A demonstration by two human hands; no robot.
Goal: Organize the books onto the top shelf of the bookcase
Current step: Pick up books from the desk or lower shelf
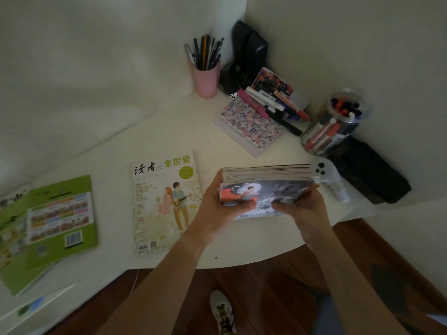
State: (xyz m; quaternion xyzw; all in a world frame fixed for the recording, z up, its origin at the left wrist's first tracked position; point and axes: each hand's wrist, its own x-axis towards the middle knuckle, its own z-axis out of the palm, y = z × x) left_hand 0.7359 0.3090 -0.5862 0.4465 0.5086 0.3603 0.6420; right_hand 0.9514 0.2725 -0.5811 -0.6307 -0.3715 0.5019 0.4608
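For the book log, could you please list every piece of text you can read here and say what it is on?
"读者": magazine cover, black title.
"全世爱": same cover, green.
Green book: barcode and print blurred, unreadable.
Stack of books held by left hand and right hand: no readable text.

Green books (48, 228) blurred, cut off at left edge.

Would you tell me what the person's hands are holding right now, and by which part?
Both hands hold a stack of books: the left hand grips its left end, the right hand its right end and lower edge.
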